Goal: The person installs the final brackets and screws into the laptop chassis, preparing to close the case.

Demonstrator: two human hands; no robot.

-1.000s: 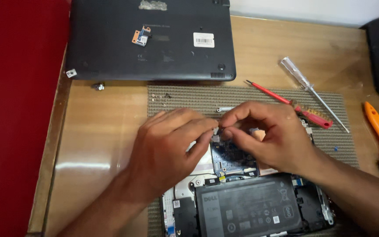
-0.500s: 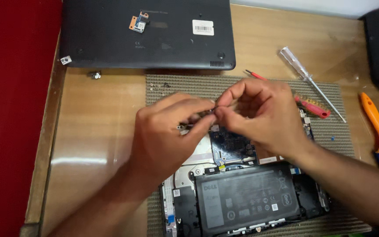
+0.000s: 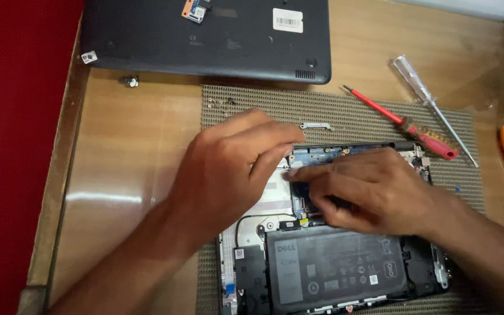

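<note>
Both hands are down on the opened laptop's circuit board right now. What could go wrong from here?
1. The tiny loose screws and small metal bracket lie unsecured on the woven mat; a sleeve or wrist might scatter them.
2. The left hand and right hand press fingers onto the blue circuit board beside the black battery pack, possibly straining connectors.

Opened laptop chassis [image 3: 333, 256] lies flat on a woven mat, bottom cover off, internals facing up. A large black rectangular battery [image 3: 336, 271] fills the near half, seated in its bay. Above it, a blue circuit board [image 3: 322, 154] runs along the far edge, partly hidden. A black cable [image 3: 258, 219] loops beside the battery's upper left corner.
</note>
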